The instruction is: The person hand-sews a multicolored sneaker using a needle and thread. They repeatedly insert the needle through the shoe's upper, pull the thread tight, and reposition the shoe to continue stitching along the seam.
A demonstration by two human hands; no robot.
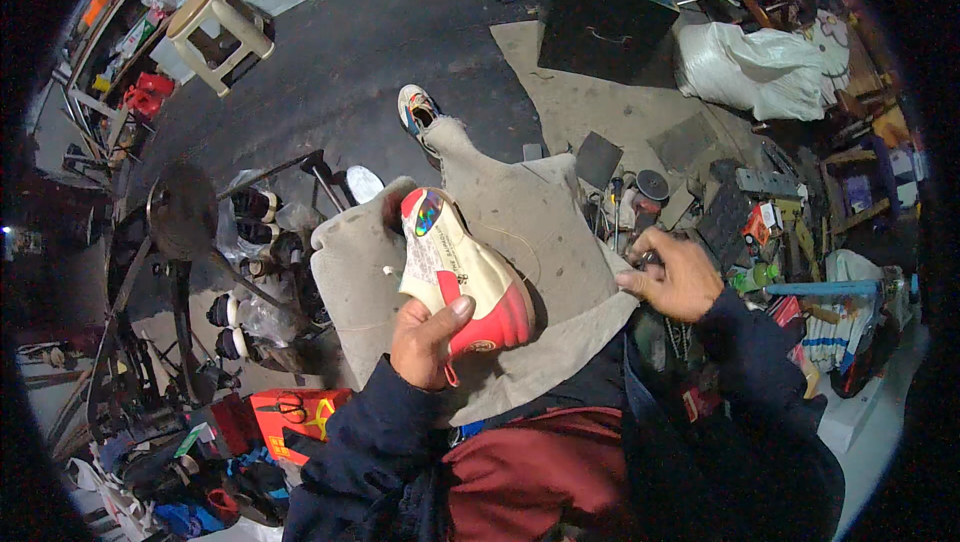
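My left hand (425, 340) is closed on the red heel end of a cream and red sneaker (462, 267), thumb pressed on its side. The shoe lies tilted over a stained beige cloth (580, 232) spread across my lap, its toe pointing away from me. To the right, at the cloth's edge, my right hand (680, 275) has its fingers curled round a small dark thing that I cannot make out. A thin thread (525, 242) loops over the cloth beside the sneaker.
Several shoes (232, 327) and a metal stand (178, 232) are at the left. Scissors (290, 407) lie on a red box (315, 422). Hand tools (620, 207) and scraps crowd the right. Farther off are a stool (215, 37), a dark chest (605, 27) and a white sack (755, 67).
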